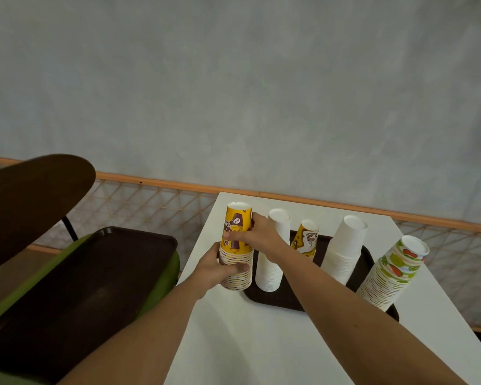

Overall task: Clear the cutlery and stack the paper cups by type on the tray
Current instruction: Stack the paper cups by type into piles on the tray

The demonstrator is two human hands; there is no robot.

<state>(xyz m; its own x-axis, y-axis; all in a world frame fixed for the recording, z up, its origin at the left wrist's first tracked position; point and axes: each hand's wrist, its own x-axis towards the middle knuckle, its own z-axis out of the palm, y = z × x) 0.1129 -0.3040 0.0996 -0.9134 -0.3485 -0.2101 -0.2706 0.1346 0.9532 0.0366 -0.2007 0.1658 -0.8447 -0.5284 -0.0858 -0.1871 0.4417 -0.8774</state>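
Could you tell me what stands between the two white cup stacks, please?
In the head view, a short yellow printed stack stands between the left white stack and the right white stack.

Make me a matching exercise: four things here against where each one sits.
Things: 1 tall yellow cup stack; 2 fruit-print cup stack; 3 short yellow cup stack; 4 spare brown tray.
Places: a on the green seat; b between left white stack and right white stack; c gripped by left hand and right hand; d right end of the table tray.
Pairs: 1-c, 2-d, 3-b, 4-a.
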